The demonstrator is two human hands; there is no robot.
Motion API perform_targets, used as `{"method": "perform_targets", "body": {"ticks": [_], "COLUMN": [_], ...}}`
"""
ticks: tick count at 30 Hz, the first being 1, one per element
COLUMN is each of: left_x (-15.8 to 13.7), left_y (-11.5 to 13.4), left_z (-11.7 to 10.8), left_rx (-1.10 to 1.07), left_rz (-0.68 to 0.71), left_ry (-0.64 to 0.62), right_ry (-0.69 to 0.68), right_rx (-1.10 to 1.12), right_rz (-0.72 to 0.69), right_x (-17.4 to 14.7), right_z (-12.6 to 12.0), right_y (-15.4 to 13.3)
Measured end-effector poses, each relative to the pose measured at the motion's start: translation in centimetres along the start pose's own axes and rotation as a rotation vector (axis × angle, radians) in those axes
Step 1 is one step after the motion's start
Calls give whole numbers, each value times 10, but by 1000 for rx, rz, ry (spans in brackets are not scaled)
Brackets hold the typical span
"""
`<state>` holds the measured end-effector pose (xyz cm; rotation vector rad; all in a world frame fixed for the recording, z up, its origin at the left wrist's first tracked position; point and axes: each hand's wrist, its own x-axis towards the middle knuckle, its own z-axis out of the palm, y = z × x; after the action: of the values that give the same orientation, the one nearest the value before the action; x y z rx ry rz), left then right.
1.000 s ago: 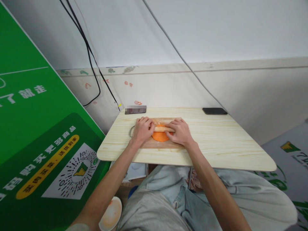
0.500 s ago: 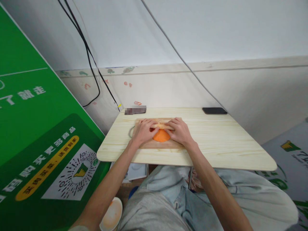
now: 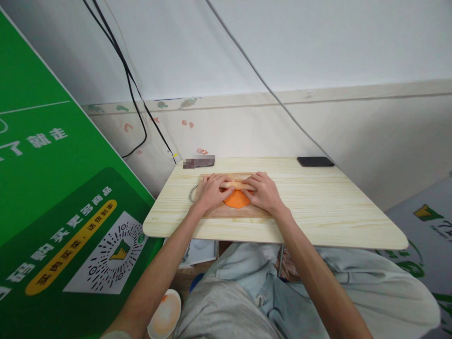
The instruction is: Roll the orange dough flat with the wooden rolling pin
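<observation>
A flat, rounded piece of orange dough [image 3: 237, 199] lies on a wooden cutting board [image 3: 243, 213]. Across its far part rests a short wooden rolling pin [image 3: 236, 186]. My left hand [image 3: 213, 192] is closed on the pin's left end, thumb on the near side and fingers over the far side. At the other end my right hand [image 3: 263, 190] grips it the same way. Both hands cover the pin's ends and part of the board. A metal ring handle [image 3: 192, 193] shows at the board's left edge.
The pale wooden table [image 3: 325, 202] stands against the wall. A black phone [image 3: 315, 162] lies at its far right, and a dark, blurred-out object [image 3: 199, 161] at its far left. Below left is a white bowl [image 3: 165, 314]. A green banner [image 3: 81, 188] leans on the left.
The hands, rolling pin and dough look almost the same. Only a very slight shift of the whole view shows.
</observation>
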<state>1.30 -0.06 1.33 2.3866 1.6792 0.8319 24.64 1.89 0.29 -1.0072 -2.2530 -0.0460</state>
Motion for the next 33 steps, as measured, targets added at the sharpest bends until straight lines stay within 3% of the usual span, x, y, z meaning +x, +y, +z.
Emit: {"method": "perform_targets", "body": {"ticks": [20,27,33], "left_x": [-1,2,1], "left_y": [-1,-8,-12], "left_z": [3,9,12], "left_rx": [-6,84,288], "left_rz": [8,1,-61], "left_ry": [35,150,120], "right_ry": [9,55,-61], "right_rx": [3,-48,-194], "right_rz": [-9,304,296], "right_x": [0,0,2], "right_z": [-1,0,0], "right_y": [-2,-2,-1]}}
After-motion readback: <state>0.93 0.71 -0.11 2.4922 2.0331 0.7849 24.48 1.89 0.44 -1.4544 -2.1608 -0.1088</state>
